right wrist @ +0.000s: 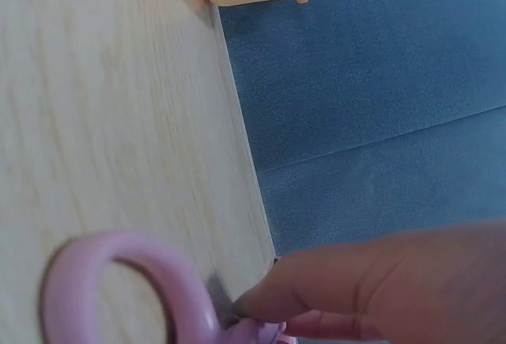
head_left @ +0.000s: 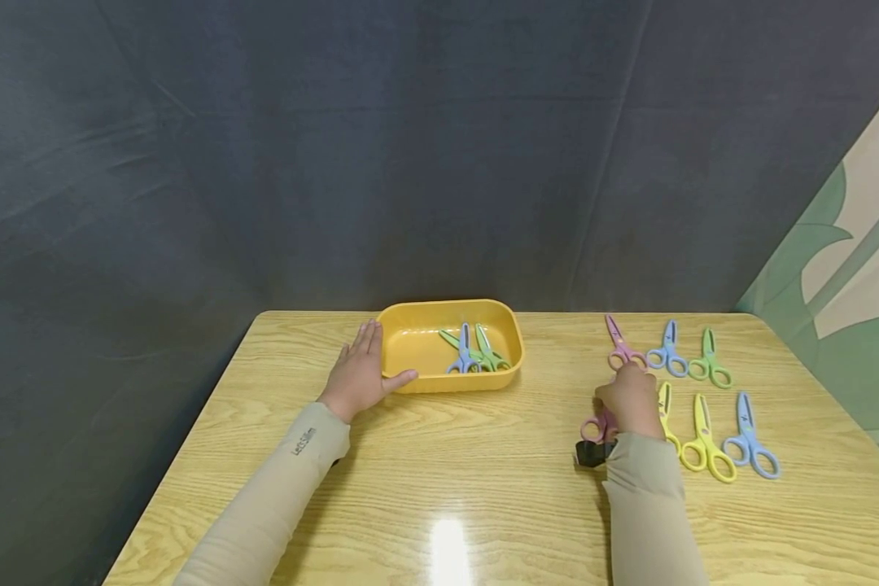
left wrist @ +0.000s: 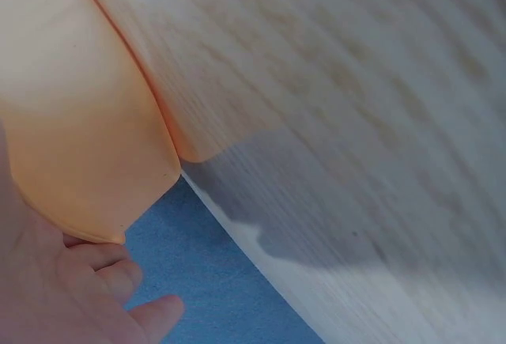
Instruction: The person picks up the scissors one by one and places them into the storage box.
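Pinching pink plastic scissors [right wrist: 187, 303] nr pivot w/ R hand [head_left: 628, 399], thumb & fingers clamped tog., at R side of bench [head_left: 513, 472], just beside yellow scissors [head_left: 663, 413]; can't tell if lifted. Touching L end of yellow-orange tray [head_left: 454, 383] (blue & green scissors inside) w/ L hand [head_left: 357, 380], w/ straight fingers, thumb apart.

Your tray [head_left: 447, 383] is yellow-orange — inside it sit blue scissors [head_left: 465, 346] and green scissors [head_left: 491, 350]. Right of the tray, you have pink scissors [head_left: 615, 338], more blue and green ones, and yellow scissors [head_left: 702, 435]. Under the tray, your table [head_left: 381, 505] shows pale yellow, streaked wood grain; behind it, the curtain [head_left: 425, 163] is dark blue-grey. Far right of the tray, the wall [head_left: 857, 293] has green leaf shapes on cream. Your sleeves [head_left: 648, 513] are beige — the left bears dark lettering [head_left: 303, 441].
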`<action>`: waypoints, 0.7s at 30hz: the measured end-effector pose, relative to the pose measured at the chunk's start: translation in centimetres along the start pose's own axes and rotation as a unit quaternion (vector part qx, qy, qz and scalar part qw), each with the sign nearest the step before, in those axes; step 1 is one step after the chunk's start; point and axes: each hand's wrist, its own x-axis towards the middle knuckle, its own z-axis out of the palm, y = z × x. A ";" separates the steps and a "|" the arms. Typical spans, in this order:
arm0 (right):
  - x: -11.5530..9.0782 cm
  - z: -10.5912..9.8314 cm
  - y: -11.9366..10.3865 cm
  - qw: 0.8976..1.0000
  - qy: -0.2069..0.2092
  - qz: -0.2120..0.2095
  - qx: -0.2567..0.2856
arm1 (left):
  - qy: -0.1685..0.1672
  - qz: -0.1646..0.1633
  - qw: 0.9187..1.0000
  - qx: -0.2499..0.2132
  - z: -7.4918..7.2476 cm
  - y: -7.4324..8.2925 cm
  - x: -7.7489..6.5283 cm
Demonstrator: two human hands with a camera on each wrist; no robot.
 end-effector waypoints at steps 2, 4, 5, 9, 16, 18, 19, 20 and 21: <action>0.0 -0.1 0.0 1.000 0.000 0.003 0.007 | 0.004 0.002 1.000 -0.001 0.0 0.0 0.0; 0.0 -0.1 0.1 1.000 -0.001 0.005 0.011 | 0.007 0.004 1.000 -0.003 0.0 0.0 0.0; 0.0 -0.2 0.1 1.000 0.001 0.005 0.012 | 0.008 0.004 1.000 -0.005 0.1 0.0 0.0; 0.1 -0.2 0.3 1.000 0.004 0.008 0.024 | 0.008 0.002 1.000 -0.012 0.1 -0.1 -0.1; 0.1 -0.3 0.6 0.999 -0.009 0.007 0.047 | 0.006 0.001 1.000 -0.014 0.3 -0.2 0.1; 0.0 -0.4 0.6 0.998 -0.020 0.011 0.058 | 0.006 0.001 1.000 -0.015 0.3 -0.2 0.1; 0.0 -0.4 0.6 0.998 -0.025 0.012 0.061 | 0.006 0.001 1.000 -0.015 0.3 -0.2 0.1; 0.0 -0.4 0.6 0.998 -0.028 0.012 0.062 | 0.007 0.001 1.000 -0.015 0.3 -0.2 0.1; 0.1 -0.5 0.5 0.998 -0.028 0.013 0.061 | 0.006 0.001 1.000 -0.014 0.3 -0.2 0.1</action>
